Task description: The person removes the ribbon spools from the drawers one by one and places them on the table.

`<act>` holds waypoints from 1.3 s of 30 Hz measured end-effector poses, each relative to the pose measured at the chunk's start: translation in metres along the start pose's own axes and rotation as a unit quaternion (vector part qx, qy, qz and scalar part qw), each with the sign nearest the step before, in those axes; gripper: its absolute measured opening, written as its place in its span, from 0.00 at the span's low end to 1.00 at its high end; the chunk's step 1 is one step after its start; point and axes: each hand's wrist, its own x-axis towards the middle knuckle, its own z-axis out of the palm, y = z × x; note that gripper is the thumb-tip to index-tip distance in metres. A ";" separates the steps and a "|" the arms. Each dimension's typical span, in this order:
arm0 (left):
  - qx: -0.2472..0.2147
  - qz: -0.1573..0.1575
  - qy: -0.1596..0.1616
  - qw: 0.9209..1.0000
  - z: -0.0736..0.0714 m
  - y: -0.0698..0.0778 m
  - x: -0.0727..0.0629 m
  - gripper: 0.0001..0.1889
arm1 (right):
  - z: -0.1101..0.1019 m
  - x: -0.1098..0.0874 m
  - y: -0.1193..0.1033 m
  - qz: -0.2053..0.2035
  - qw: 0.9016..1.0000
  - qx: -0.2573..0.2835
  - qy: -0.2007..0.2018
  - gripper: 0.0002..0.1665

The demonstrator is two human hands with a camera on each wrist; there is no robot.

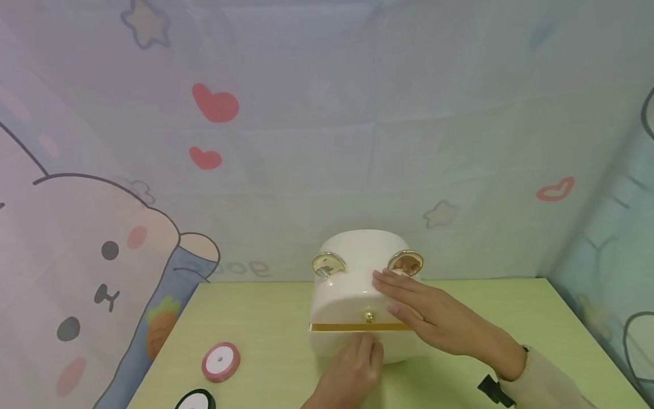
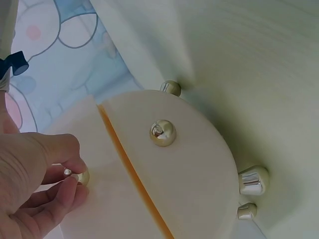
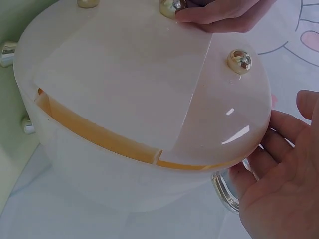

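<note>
A white rounded box [image 1: 365,289] with gold knobs and two gold ear-like rings stands on the table. One drawer front [image 3: 134,84] sits a little way out, leaving a slit along its edge. My left hand [image 1: 353,369] is at the lower front. In the left wrist view its thumb and fingers pinch a gold knob [image 2: 83,177]. My right hand [image 1: 424,312] rests on the upper right of the box, beside the right gold ring [image 1: 406,262]. Its fingers lie nearly straight against the curved shell, as the right wrist view also shows.
A pink-rimmed spool [image 1: 221,362] lies on the pale green table [image 1: 271,318] left of the box. Nearer the front edge is a dark green-rimmed spool [image 1: 196,401], partly cut off. Behind the table hangs a printed cloth [image 1: 306,142].
</note>
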 end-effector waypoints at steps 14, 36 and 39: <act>0.008 -0.011 -0.029 0.999 0.005 -0.004 0.005 0.27 | 0.001 -0.001 0.001 -0.011 1.000 0.011 0.005 0.29; -0.009 -0.021 -0.035 0.999 0.010 -0.005 0.002 0.21 | 0.000 -0.002 0.000 -0.009 1.000 0.012 0.011 0.29; -0.012 -0.021 -0.040 0.999 0.010 -0.004 0.001 0.20 | 0.000 -0.001 0.000 -0.009 1.000 0.010 0.012 0.30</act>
